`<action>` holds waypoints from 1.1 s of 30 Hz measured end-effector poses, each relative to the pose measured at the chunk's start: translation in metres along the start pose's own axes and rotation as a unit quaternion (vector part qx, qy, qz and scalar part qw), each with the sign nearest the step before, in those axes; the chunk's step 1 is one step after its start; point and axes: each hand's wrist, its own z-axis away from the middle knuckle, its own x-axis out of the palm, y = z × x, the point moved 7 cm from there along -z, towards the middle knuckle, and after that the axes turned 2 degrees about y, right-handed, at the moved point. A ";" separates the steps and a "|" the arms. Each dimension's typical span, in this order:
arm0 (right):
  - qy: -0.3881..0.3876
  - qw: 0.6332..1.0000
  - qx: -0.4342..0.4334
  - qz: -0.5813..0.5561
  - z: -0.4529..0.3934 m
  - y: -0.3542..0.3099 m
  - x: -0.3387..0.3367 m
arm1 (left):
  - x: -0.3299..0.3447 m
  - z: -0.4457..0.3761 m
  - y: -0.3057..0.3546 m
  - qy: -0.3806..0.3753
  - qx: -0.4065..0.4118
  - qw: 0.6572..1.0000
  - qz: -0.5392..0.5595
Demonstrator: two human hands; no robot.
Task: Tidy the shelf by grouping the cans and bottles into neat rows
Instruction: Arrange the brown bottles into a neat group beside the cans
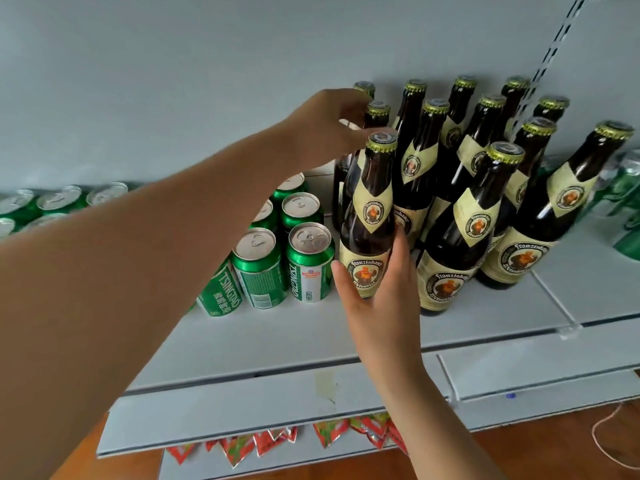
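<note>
Near the shelf's (277,344) front edge, the right hand (377,289) wraps the belly of a full glass bottle (369,216), heavy, smooth and breakable, best gripped low on the label, while the left hand (329,129), fingers loosely curled, reaches for the caps of the bottles behind.

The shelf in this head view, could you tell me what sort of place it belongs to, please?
Probably a shop or a mock retail aisle. The grey metal shelf hangs from a slotted upright, many identical brown beer bottles and green cans stand stocked together, and packaged snacks fill the shelf below.
</note>
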 end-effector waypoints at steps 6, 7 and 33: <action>0.002 1.000 -0.022 0.022 -0.014 -0.013 -0.011 | -0.007 -0.005 -0.004 0.002 -0.014 1.000 0.000; -0.001 0.999 -0.026 0.023 -0.014 -0.016 -0.012 | -0.010 -0.005 -0.006 0.002 -0.016 1.000 -0.001; -0.041 0.997 0.017 0.063 -0.019 0.016 0.008 | -0.043 -0.058 0.017 0.074 -0.045 0.977 -0.193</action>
